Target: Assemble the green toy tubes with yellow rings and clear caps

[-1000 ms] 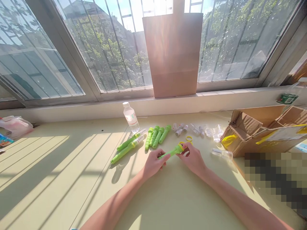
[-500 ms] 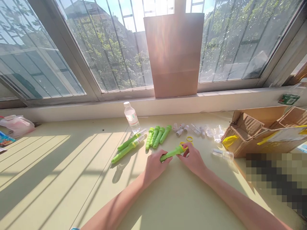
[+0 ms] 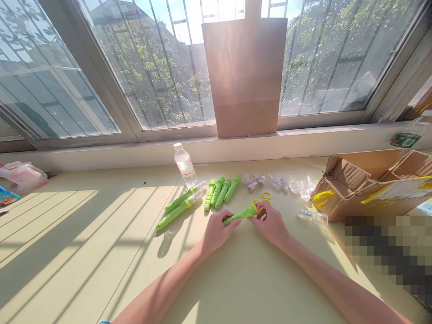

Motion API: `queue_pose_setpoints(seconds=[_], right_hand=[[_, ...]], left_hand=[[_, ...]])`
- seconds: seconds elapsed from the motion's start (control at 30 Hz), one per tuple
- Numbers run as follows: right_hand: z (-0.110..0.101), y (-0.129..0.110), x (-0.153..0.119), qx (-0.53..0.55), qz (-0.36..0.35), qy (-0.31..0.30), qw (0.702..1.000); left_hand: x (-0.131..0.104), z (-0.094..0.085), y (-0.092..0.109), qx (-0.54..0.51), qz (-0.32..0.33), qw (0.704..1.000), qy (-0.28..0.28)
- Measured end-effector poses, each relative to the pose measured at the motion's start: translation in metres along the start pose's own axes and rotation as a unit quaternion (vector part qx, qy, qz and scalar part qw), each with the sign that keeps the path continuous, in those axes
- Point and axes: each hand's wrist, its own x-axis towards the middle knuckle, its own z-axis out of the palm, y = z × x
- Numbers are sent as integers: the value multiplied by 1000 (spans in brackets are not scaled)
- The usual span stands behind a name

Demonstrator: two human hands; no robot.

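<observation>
A green plastic tube (image 3: pixel 240 216) with a ridged body slants between my two hands above the table. My left hand (image 3: pixel 218 228) is closed round its narrow end. At the wider end, the fingers of my right hand (image 3: pixel 270 223) pinch a yellow ring (image 3: pixel 255 206) against the tube; the fingertips partly hide it. Just beyond the right hand lies another yellow ring (image 3: pixel 266 195). Several similar green tubes (image 3: pixel 221 192) rest side by side past my left hand. Farther left are two green tubes (image 3: pixel 178 213) with clear pieces fitted at their ends.
A water bottle (image 3: pixel 185 165) stands behind the green tubes. Several small clear plastic pieces (image 3: pixel 275 182) are scattered at the back right, and a larger clear cylinder (image 3: pixel 313 217) lies near a cardboard box (image 3: pixel 362 200). A pink bag (image 3: pixel 25 174) sits at the far left.
My left hand has shifted slightly left along the green tube, its thumb and fingers changing position. My right hand stays at the yellow ring.
</observation>
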Motion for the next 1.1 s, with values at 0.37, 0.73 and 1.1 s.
queue_pose_setpoints(seconds=[0.37, 0.73, 1.1], right_hand=[[3, 5, -1, -9, -2, -40, 999], [4, 4, -1, -64, -27, -2, 998], [9, 13, -3, -30, -82, 21, 996]], left_hand=[[0, -1, 1, -53, -29, 998, -24], [0, -2, 4, -85, -45, 995, -40], [6, -9, 4, -121, -67, 987, -81]])
